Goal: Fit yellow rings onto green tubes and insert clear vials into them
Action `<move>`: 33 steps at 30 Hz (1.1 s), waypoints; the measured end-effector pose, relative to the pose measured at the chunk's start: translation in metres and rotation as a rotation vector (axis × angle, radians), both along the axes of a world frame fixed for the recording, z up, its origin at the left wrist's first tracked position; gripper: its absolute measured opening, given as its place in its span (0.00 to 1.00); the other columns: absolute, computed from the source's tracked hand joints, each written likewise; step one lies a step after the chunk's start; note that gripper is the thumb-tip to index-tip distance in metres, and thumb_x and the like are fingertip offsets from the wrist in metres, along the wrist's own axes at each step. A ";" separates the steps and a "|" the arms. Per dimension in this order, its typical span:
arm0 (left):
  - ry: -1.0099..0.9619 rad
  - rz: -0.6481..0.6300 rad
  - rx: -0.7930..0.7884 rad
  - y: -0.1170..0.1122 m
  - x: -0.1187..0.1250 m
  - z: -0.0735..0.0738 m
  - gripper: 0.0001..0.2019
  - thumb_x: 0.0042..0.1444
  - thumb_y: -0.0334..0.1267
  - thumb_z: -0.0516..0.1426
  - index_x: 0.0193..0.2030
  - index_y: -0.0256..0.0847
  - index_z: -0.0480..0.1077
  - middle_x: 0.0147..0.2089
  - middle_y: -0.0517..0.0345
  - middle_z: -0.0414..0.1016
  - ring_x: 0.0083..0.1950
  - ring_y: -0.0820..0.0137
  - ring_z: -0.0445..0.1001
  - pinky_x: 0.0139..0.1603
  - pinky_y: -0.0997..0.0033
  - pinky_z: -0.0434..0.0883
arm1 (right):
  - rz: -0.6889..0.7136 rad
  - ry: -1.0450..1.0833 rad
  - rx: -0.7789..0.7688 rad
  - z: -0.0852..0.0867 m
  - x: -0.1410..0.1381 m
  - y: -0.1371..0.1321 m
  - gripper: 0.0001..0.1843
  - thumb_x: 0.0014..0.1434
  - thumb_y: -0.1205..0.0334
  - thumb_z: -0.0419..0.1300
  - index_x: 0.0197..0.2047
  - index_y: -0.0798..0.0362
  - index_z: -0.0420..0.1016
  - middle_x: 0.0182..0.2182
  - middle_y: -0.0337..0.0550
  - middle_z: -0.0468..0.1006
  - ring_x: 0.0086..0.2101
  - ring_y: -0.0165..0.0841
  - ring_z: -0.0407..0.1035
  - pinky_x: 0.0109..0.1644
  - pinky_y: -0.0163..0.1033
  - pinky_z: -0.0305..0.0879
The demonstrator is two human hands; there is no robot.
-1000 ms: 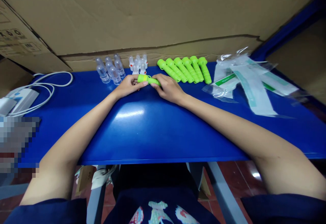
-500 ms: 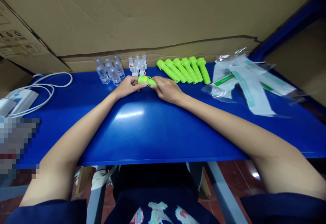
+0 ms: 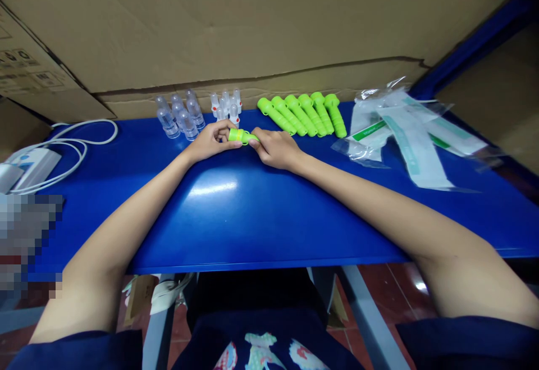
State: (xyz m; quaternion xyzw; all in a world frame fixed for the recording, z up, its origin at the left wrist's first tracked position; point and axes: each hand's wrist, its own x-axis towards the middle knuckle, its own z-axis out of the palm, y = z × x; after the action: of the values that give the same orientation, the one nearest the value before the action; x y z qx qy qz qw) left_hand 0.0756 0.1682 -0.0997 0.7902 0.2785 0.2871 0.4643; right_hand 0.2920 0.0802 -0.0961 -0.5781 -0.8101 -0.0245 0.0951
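Over the blue table, both hands hold one lime-green flashlight body [image 3: 238, 136] lying roughly level. My left hand [image 3: 210, 141] pinches its wide head between thumb and fingers. Wrapped round the narrow handle end is my right hand [image 3: 275, 148], which hides most of that part. A small loop shows at the middle of the piece. Just behind my left hand stand several small white light units [image 3: 227, 105] with clear tips and red dots. To their left are several clear plastic domes [image 3: 185, 117]. Several more green flashlight bodies [image 3: 309, 114] lie in a slanted row beyond my right hand.
Clear plastic bags [image 3: 404, 128] with white and green printing lie at the right. A white cable [image 3: 82, 151] loops beside a white box [image 3: 37, 165] at the left. Cardboard [image 3: 261, 27] walls off the back. The blue table [image 3: 261, 218] has its front edge near my body.
The green flashlight body has shifted very slightly in my fingers, and my left fingers have moved a little on its head. The view has drifted slightly; the other items stay put.
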 end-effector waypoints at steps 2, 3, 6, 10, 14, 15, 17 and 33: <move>0.006 -0.007 -0.012 0.000 0.000 0.000 0.30 0.43 0.56 0.74 0.42 0.39 0.70 0.31 0.66 0.72 0.32 0.76 0.72 0.36 0.76 0.65 | -0.009 0.000 -0.003 0.000 0.000 0.000 0.25 0.77 0.53 0.41 0.58 0.59 0.73 0.48 0.59 0.85 0.43 0.51 0.79 0.34 0.45 0.51; 0.013 -0.007 -0.010 -0.001 0.000 -0.001 0.30 0.44 0.56 0.74 0.43 0.38 0.70 0.31 0.65 0.74 0.33 0.75 0.73 0.36 0.76 0.65 | -0.009 0.005 0.000 0.000 0.000 0.000 0.25 0.77 0.53 0.41 0.58 0.58 0.73 0.49 0.59 0.85 0.43 0.51 0.79 0.34 0.45 0.51; 0.040 0.008 0.003 -0.002 0.000 0.000 0.30 0.45 0.57 0.73 0.44 0.38 0.70 0.33 0.62 0.77 0.34 0.74 0.74 0.36 0.76 0.63 | 0.006 0.031 0.013 -0.002 0.001 0.001 0.24 0.77 0.53 0.41 0.57 0.58 0.73 0.49 0.58 0.85 0.43 0.50 0.78 0.34 0.45 0.51; 0.073 0.007 0.018 -0.003 0.000 0.003 0.29 0.43 0.57 0.74 0.40 0.37 0.72 0.30 0.64 0.73 0.31 0.76 0.69 0.35 0.75 0.62 | 0.022 0.084 0.026 -0.004 0.002 0.002 0.23 0.77 0.53 0.41 0.56 0.56 0.72 0.51 0.57 0.84 0.44 0.50 0.78 0.35 0.44 0.52; 0.055 0.017 0.048 -0.003 0.001 0.004 0.30 0.44 0.59 0.73 0.44 0.37 0.74 0.32 0.63 0.74 0.31 0.76 0.69 0.35 0.75 0.62 | 0.031 0.102 0.033 -0.005 0.003 0.002 0.23 0.77 0.53 0.41 0.56 0.56 0.72 0.50 0.57 0.84 0.44 0.50 0.78 0.35 0.44 0.53; 0.039 0.015 0.033 -0.003 0.001 0.003 0.31 0.45 0.59 0.73 0.46 0.38 0.73 0.33 0.63 0.76 0.32 0.75 0.71 0.35 0.75 0.62 | 0.029 0.096 0.032 -0.005 0.003 0.002 0.23 0.77 0.52 0.41 0.56 0.56 0.72 0.50 0.57 0.84 0.44 0.50 0.78 0.35 0.44 0.53; 0.018 -0.001 -0.003 -0.002 0.001 0.002 0.32 0.46 0.59 0.72 0.48 0.39 0.70 0.35 0.61 0.78 0.35 0.73 0.75 0.37 0.75 0.64 | 0.023 0.077 0.030 -0.005 0.003 0.002 0.24 0.77 0.53 0.41 0.56 0.57 0.73 0.49 0.57 0.84 0.43 0.49 0.78 0.34 0.44 0.52; 0.037 0.014 0.055 -0.004 0.001 0.003 0.28 0.57 0.66 0.63 0.43 0.39 0.72 0.27 0.63 0.73 0.28 0.74 0.72 0.35 0.73 0.68 | -0.019 0.600 0.163 -0.023 0.019 0.020 0.33 0.77 0.37 0.37 0.50 0.54 0.73 0.38 0.52 0.80 0.40 0.45 0.75 0.45 0.47 0.67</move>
State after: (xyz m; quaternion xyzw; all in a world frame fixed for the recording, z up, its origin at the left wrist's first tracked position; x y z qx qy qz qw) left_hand 0.0762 0.1642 -0.0971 0.8059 0.2846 0.2834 0.4350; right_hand 0.3114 0.1006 -0.1192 -0.5575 -0.7358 0.0815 0.3758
